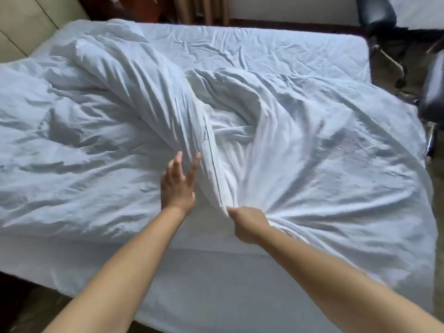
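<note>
A crumpled white duvet (101, 131) lies across a bed with a white fitted sheet (264, 51). A dark seam line runs down a raised fold of the duvet at the middle. My right hand (248, 223) grips a bunched corner of the duvet near the bed's front edge, and the cloth fans out from the fist. My left hand (179, 182) is spread with straight fingers against the fold just left of the seam.
A beige padded headboard (26, 22) stands at the far left. Dark office chairs (377, 18) with metal legs stand by the bed's right side. The bare mattress front edge (204, 272) lies between my forearms. Dark floor shows at the lower left.
</note>
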Demonstrator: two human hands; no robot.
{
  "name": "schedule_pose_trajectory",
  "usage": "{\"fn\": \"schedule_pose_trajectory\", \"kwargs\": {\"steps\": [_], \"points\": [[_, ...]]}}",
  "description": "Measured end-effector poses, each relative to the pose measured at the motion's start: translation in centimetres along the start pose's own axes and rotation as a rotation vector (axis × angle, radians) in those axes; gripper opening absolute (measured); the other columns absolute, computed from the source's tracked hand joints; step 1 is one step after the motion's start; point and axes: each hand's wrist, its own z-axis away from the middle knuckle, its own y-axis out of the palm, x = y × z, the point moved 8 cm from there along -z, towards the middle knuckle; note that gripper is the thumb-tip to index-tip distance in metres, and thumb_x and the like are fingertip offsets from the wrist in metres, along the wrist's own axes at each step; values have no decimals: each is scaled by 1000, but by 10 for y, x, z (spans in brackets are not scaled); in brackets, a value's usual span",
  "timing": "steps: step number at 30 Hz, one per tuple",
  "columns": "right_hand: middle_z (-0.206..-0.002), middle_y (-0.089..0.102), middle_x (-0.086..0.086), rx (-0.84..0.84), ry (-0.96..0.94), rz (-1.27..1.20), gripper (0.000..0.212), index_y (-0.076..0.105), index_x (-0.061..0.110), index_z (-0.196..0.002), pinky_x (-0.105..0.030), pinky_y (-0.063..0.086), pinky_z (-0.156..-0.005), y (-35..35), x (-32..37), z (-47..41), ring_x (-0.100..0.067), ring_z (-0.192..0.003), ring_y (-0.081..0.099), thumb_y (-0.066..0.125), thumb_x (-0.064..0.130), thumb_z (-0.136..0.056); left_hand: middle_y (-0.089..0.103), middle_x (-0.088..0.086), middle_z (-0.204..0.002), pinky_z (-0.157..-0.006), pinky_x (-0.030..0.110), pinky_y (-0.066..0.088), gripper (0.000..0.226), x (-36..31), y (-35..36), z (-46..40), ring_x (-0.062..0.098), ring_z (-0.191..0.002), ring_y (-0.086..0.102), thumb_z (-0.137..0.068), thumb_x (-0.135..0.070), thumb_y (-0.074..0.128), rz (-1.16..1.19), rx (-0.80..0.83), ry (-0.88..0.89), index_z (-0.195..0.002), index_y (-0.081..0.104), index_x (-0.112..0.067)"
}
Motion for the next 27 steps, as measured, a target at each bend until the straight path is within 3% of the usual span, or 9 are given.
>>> {"fn": "schedule_pose_trajectory", "kwargs": {"steps": [3,5,8,11,18,20,23,25,27], "points": [[-110,63,-13,176,-154,254,55,43,21,-133,-33,31,-67,36,14,15,-35,-101,60,49,-2,-83,22,11,-150,-109,63,20,83,-31,26,-25,32,-135,25,-69,-2,58,-399,42,626,-142,33,-33],[-109,63,-13,195,-150,253,58,41,23,-135,-32,29,-66,38,10,14,-36,-99,61,48,-3,-83,20,8,-156,-111,61,-10,42,-41,61,-26,30,-145,13,-91,-16,50,-540,421,777,-131,50,-27],[-107,64,-11,108,-139,213,63,35,30,-139,-33,30,-64,25,3,11,-37,-95,61,44,0,-85,57,1,-132,-115,57,3,31,-36,84,-25,26,-131,43,-98,-15,40,-751,735,666,-121,60,-21],[-105,64,-12,-8,-44,161,72,22,32,-145,-34,32,-61,11,-6,17,-37,-86,61,41,-2,-84,65,3,-118,-97,39,37,31,-32,70,-28,26,-110,60,-94,-9,42,-734,658,635,-115,62,-19],[-108,61,-11,-365,55,152,83,2,24,-153,-34,37,-61,-37,-7,50,-36,-82,64,39,-6,-85,65,8,-104,-75,32,45,32,-3,-37,-9,31,-90,66,-87,-15,46,-553,431,433,-119,43,-15],[-103,65,-10,-367,113,240,70,23,13,-148,-32,36,-63,-52,-9,61,-34,-86,65,42,-6,-83,67,10,-81,-61,30,46,38,-8,-67,15,31,-66,67,-70,-15,65,-538,301,444,-106,55,-12],[-96,68,-11,-401,103,307,29,51,11,-106,-29,36,-62,-60,0,95,-33,-85,67,45,-4,-82,54,9,-48,-46,27,46,44,-16,-93,66,26,-33,52,-28,-7,78,-452,142,413,-69,64,-8],[-100,68,-11,-338,72,305,25,51,11,-105,-30,38,-64,-37,4,117,-32,-90,66,45,-1,-84,61,11,-67,-60,35,51,44,-21,-87,106,28,-53,62,-43,-10,79,-415,242,310,-83,62,-11],[-112,64,-11,-178,53,287,29,53,10,-114,-31,43,-74,3,3,136,-32,-102,63,45,2,-87,57,11,-111,-93,44,42,43,-21,-60,154,31,-98,59,-77,-13,62,-466,487,124,-118,50,-16]]}}
